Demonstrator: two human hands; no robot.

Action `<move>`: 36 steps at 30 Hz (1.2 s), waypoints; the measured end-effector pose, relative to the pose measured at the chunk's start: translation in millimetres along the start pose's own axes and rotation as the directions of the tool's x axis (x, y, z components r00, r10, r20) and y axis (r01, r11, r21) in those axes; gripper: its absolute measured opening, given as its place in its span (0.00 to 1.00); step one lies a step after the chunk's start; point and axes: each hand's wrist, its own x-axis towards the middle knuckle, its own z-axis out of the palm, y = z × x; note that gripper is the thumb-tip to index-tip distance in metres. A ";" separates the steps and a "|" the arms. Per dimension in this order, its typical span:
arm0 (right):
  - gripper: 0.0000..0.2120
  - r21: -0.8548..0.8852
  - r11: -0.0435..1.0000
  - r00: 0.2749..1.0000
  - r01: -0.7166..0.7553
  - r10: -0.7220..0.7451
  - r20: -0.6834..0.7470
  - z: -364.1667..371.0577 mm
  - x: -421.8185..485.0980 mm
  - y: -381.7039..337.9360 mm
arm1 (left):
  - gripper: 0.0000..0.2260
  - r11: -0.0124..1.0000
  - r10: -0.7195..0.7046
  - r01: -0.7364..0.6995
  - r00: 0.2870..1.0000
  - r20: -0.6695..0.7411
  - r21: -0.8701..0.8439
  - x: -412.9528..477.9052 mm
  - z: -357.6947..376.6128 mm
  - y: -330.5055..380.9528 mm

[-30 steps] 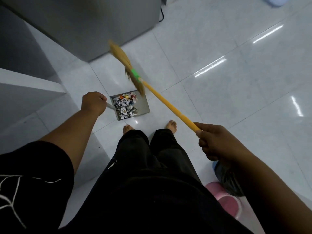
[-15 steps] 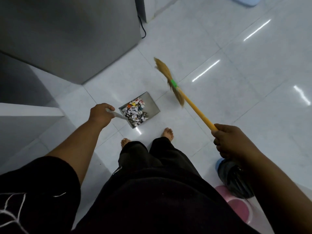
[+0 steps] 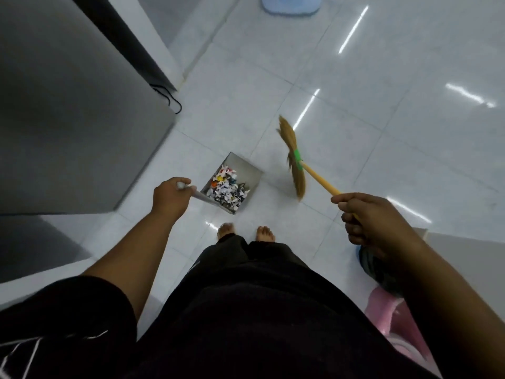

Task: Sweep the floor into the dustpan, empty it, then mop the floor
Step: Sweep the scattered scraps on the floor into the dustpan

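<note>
**Tiled floor swept bare; broom swung off the loaded dustpan**

White glossy floor tiles (image 3: 355, 119) are seen bare around the hands, and no loose litter can be made out on them. Within the last second the broom (image 3: 294, 160) has been swung from just beyond the dustpan's far edge to the open side between the hands. Its bristles now hang apart from the pan, nearer the right hand. The dustpan (image 3: 247, 170) has been kept just ahead of the left hand, and the paper scraps (image 3: 226, 188) are heaped in its near half. The left hand (image 3: 170, 196) is closed round the pan's grey handle, and the right hand (image 3: 366, 218) is closed round the yellow broom stick. Whether the pan rests on the tiles or is lifted cannot be told.

From this it is judged that sweeping is finished and emptying is the step in hand. Mopping is not yet begun.

A grey cabinet (image 3: 68, 105) stands close outside the left hand, its corner near the pan, and a black cable (image 3: 166, 98) hangs at its far edge. Below the right hand, a dark bundle (image 3: 374, 266) and a pink basin (image 3: 382, 314) are crowded together. Open floor lies ahead of both hands and beyond the right hand, as far as a pale blue object (image 3: 289, 5). The pan would best be kept level, since scraps could be spilled over its open lip.
</note>
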 end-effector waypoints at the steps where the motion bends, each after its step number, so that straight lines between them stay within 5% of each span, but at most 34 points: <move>1: 0.07 0.018 0.999 0.999 0.051 -0.051 0.012 -6.5 -3.6 2.1 | 0.11 0.999 0.040 -0.040 0.999 0.009 0.026 3.7 3.9 12.3; 6: 0.05 -0.219 0.918 0.939 0.330 -0.343 -0.026 -37.2 -27.5 4.2 | 0.12 0.972 0.201 -0.209 0.976 0.083 0.106 16.8 27.2 68.9; 13: 0.05 -0.372 0.864 0.867 0.340 -0.441 -0.231 -58.2 -45.8 24.5 | 0.14 0.884 0.411 -0.435 0.898 0.154 0.175 30.6 59.7 150.5; 17: 0.17 -0.366 0.891 0.821 0.269 -0.411 -0.396 -56.4 -61.6 42.7 | 0.13 0.777 0.555 -0.613 0.775 0.302 0.145 26.1 78.7 190.0; 21: 0.10 -0.464 0.855 0.711 0.229 -0.473 -0.520 -54.6 -81.2 53.7 | 0.07 0.675 0.646 -0.737 0.613 0.456 0.034 17.7 102.2 229.4; 27: 0.03 0.065 0.945 0.690 0.320 -0.186 -0.699 -40.9 -114.0 82.9 | 0.07 0.517 0.684 -0.851 0.346 0.642 -0.093 -3.7 132.1 274.0; 36: 0.07 0.305 0.914 0.410 0.267 0.178 -0.895 4.2 -163.7 142.8 | 0.03 0.279 0.656 -0.946 0.065 0.752 -0.162 -63.3 173.3 316.2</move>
